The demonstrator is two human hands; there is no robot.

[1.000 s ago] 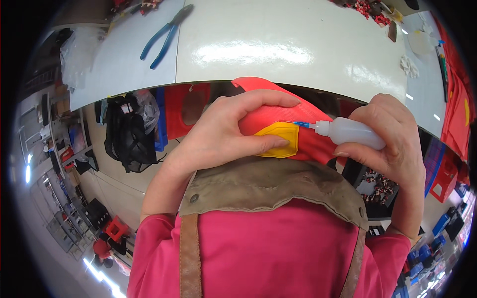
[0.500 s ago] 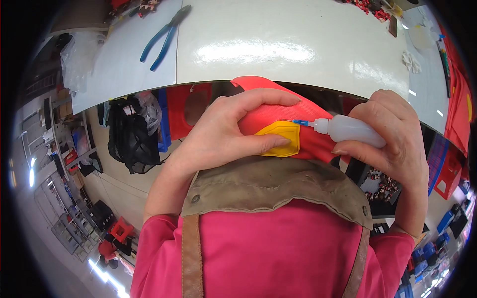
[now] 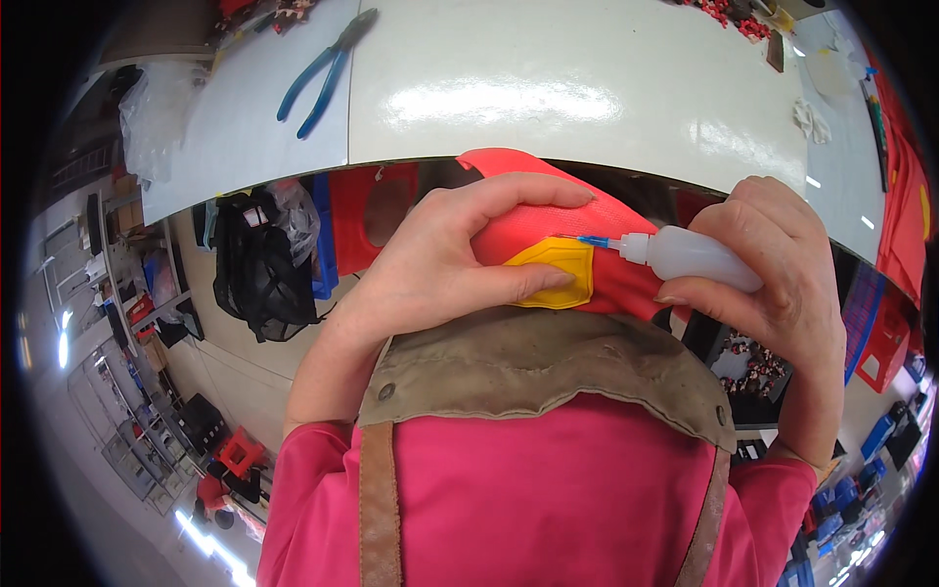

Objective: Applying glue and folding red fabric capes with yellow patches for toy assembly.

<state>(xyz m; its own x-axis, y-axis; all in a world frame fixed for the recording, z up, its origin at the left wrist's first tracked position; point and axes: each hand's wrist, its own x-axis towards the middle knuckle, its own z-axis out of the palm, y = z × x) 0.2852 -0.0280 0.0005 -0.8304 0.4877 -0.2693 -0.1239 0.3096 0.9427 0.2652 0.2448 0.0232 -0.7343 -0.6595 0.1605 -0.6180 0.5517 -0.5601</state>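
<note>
My left hand (image 3: 430, 274) is wrapped around a red fabric piece (image 3: 548, 220), fingers curled over its top and the thumb pressed on a yellow patch (image 3: 559, 274) sewn or stuck to its near face. I hold the piece in the air just in front of the white table's (image 3: 548, 88) near edge, above my brown apron bib (image 3: 548, 367). My right hand (image 3: 782, 284) is closed on a small white squeeze bottle (image 3: 694, 256), lying almost level, its blue needle tip (image 3: 592, 241) touching the fabric at the patch's upper right corner. On the table, well apart from both hands, lie blue-handled pliers (image 3: 323, 68) at the far left and a crumpled clear plastic bag (image 3: 161, 112)
</note>
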